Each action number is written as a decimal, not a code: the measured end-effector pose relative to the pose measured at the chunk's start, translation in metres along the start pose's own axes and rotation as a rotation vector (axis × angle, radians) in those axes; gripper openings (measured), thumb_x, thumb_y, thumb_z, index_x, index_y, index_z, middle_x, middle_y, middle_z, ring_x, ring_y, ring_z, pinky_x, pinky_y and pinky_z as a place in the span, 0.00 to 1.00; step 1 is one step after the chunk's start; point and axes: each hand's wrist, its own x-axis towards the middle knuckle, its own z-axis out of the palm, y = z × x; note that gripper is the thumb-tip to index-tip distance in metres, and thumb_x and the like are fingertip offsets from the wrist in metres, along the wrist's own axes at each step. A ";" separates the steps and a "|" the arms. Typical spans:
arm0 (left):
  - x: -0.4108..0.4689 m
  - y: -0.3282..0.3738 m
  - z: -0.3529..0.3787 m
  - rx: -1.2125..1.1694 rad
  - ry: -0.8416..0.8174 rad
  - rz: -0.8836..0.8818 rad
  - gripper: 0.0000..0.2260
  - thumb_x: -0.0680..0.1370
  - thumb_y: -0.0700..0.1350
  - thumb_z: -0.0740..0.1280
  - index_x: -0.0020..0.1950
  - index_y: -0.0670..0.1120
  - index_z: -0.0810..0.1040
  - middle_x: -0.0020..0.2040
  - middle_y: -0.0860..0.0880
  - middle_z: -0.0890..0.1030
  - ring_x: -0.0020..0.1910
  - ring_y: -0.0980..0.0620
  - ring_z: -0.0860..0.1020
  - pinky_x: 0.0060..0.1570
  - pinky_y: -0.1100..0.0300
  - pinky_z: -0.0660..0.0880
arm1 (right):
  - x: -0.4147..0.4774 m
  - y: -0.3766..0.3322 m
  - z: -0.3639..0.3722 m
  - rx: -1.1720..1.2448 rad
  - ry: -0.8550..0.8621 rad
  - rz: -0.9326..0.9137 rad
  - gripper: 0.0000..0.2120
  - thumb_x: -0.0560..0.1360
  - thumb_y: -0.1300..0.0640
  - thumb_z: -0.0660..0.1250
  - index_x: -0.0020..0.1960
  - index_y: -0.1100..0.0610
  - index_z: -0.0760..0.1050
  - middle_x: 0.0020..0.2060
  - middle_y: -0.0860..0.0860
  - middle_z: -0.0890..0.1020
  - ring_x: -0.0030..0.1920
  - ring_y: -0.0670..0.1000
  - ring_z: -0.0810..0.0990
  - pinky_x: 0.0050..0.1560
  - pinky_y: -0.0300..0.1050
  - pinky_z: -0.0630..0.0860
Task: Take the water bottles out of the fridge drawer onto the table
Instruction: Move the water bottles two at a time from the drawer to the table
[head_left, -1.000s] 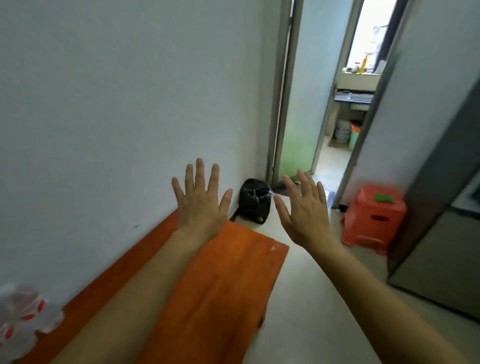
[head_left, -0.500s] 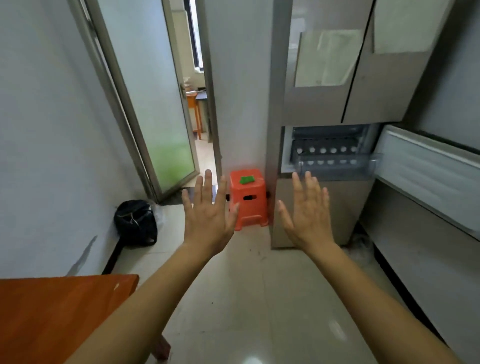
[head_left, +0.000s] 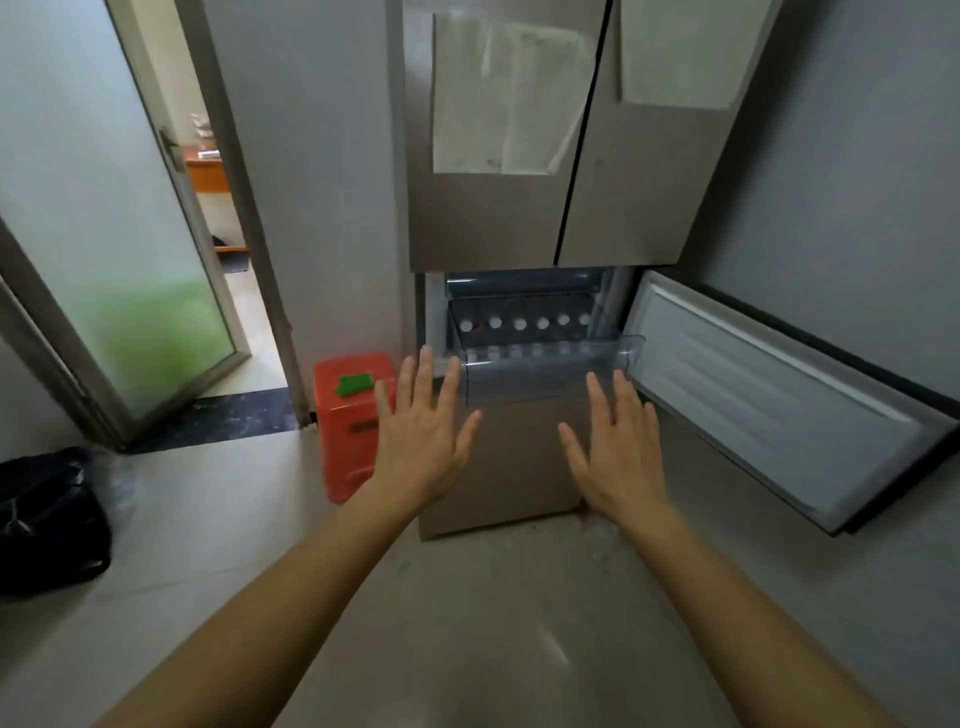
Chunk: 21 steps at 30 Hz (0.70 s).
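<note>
A tall grey fridge (head_left: 488, 218) stands ahead with its lower right door (head_left: 779, 400) swung open. A clear plastic drawer (head_left: 550, 374) is pulled out of the lower compartment. Inside it stand several water bottles (head_left: 519, 323), seen as two rows of white caps. My left hand (head_left: 423, 436) and my right hand (head_left: 615, 447) are both held out flat with fingers spread, empty, in front of and below the drawer, not touching it. The table is out of view.
A red plastic stool (head_left: 353, 415) with a green item on top stands left of the fridge. A black bag (head_left: 49, 519) lies on the floor at far left. A frosted glass door (head_left: 119, 270) stands open onto another room.
The view has swung from the orange table and wall round to the fridge, which is now closer and centred. Both hands stay open and raised.
</note>
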 end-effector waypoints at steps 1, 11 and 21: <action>0.023 0.009 0.009 -0.010 -0.027 0.021 0.32 0.79 0.67 0.40 0.80 0.55 0.39 0.81 0.46 0.39 0.80 0.45 0.39 0.76 0.37 0.44 | 0.018 0.014 0.001 -0.020 -0.003 0.006 0.34 0.82 0.40 0.54 0.82 0.54 0.49 0.80 0.60 0.49 0.80 0.58 0.49 0.78 0.60 0.49; 0.201 0.085 0.098 0.017 -0.228 0.208 0.31 0.81 0.65 0.44 0.81 0.54 0.43 0.82 0.45 0.43 0.80 0.44 0.44 0.76 0.38 0.44 | 0.149 0.139 0.032 -0.015 -0.005 0.178 0.31 0.82 0.41 0.55 0.80 0.57 0.57 0.79 0.62 0.57 0.78 0.61 0.57 0.77 0.60 0.55; 0.327 0.107 0.195 0.050 -0.379 0.019 0.31 0.82 0.64 0.50 0.81 0.52 0.49 0.82 0.46 0.48 0.80 0.44 0.50 0.75 0.39 0.54 | 0.316 0.224 0.116 0.101 -0.259 0.042 0.30 0.83 0.41 0.54 0.80 0.55 0.55 0.78 0.60 0.60 0.76 0.60 0.61 0.72 0.57 0.66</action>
